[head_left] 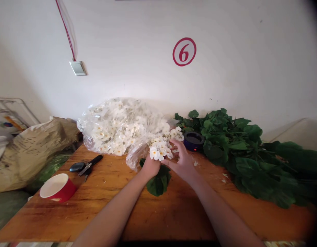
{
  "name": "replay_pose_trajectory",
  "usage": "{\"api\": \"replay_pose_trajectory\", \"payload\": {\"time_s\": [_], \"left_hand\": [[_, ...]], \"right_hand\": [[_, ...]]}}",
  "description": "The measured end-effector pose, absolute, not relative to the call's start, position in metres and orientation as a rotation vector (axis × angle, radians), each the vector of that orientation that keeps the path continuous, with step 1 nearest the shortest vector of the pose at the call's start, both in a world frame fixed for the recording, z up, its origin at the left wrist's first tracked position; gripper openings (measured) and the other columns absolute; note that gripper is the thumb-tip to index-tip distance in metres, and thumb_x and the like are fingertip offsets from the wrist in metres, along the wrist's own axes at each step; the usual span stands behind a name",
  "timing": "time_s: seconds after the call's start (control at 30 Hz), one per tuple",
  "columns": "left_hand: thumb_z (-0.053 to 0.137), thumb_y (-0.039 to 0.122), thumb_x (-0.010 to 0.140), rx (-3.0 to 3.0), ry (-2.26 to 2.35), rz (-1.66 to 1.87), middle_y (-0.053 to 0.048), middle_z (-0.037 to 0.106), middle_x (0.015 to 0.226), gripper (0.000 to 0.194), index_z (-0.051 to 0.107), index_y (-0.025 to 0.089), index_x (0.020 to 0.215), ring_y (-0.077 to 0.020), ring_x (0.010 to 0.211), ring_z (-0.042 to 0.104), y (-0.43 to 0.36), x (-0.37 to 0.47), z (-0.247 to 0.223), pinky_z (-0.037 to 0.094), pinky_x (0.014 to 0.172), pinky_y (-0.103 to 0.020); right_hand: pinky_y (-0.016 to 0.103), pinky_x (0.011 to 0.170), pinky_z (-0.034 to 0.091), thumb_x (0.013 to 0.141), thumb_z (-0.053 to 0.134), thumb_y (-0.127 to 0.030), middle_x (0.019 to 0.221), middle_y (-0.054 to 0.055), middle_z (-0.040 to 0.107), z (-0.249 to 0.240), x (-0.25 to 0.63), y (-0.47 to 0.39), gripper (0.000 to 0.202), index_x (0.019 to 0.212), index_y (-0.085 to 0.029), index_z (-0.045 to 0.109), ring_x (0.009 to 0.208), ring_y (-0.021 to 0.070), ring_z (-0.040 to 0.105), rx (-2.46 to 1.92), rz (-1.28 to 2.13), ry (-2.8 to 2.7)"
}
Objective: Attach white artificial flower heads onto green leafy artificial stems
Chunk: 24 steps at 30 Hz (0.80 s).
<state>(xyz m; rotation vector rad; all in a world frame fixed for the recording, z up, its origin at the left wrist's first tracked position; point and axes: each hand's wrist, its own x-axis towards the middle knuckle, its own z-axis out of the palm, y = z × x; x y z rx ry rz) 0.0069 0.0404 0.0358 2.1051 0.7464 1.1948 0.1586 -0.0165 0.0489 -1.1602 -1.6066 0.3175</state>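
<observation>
My left hand (151, 166) is closed round the base of a bunch of white artificial flowers (158, 153) with yellow centres. Green leaves (158, 184) hang below that hand; the stems inside the grip are hidden. At the right side of the blossoms is my right hand (182, 160), its thumb and fingers apart and curved about the petals. Just behind, a clear plastic bag (112, 128) bulges with more white flowers. Beyond my right hand stands a round dark pot (193, 140) with a small red light on its front.
Green leafy stems (225, 137) are heaped along the table's right side. At left on the wooden table (101, 192) are a red and white paper cup (67, 188), a black rounded object (77, 167) and pliers-like cutters (90, 164). A brown sack (37, 151) stands beyond the left edge.
</observation>
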Motion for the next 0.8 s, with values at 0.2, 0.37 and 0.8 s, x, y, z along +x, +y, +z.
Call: {"api": "replay_pose_trajectory", "payload": {"time_s": [0.2, 0.37, 0.8], "left_hand": [[0.046, 0.027, 0.092, 2.051, 0.682, 1.124, -0.011, 0.052, 0.139, 0.042, 0.052, 0.019, 0.133, -0.0237, 0.131, 0.045, 0.039, 0.007, 0.032, 0.032, 0.115, -0.04], [0.051, 0.018, 0.087, 2.155, 0.742, 1.025, -0.01, 0.056, 0.134, 0.045, 0.054, 0.02, 0.132, -0.0239, 0.129, 0.047, 0.04, 0.005, 0.029, 0.035, 0.113, -0.039], [0.056, 0.012, 0.082, 2.302, 0.922, 0.854, -0.009, 0.065, 0.121, 0.029, 0.067, 0.017, 0.109, -0.0234, 0.116, 0.057, 0.045, 0.006, 0.019, 0.042, 0.106, -0.039]], "right_hand": [[0.042, 0.094, 0.05, 0.066, 0.079, -0.037, 0.141, 0.01, 0.047, 0.04, 0.164, -0.011, 0.094, 0.146, -0.03, 0.031, 0.118, 0.026, 0.056, -1.185, 0.626, -1.665], [0.045, 0.105, 0.04, 0.067, 0.078, -0.032, 0.144, 0.009, 0.045, 0.055, 0.164, -0.019, 0.093, 0.147, -0.031, 0.031, 0.128, 0.0283, 0.047, -1.234, 0.433, -1.798], [0.036, 0.092, 0.048, 0.072, 0.056, -0.005, 0.12, 0.007, 0.058, 0.063, 0.162, -0.02, 0.052, 0.118, -0.028, 0.063, 0.108, 0.0209, 0.058, -1.159, 0.426, -1.92]]}}
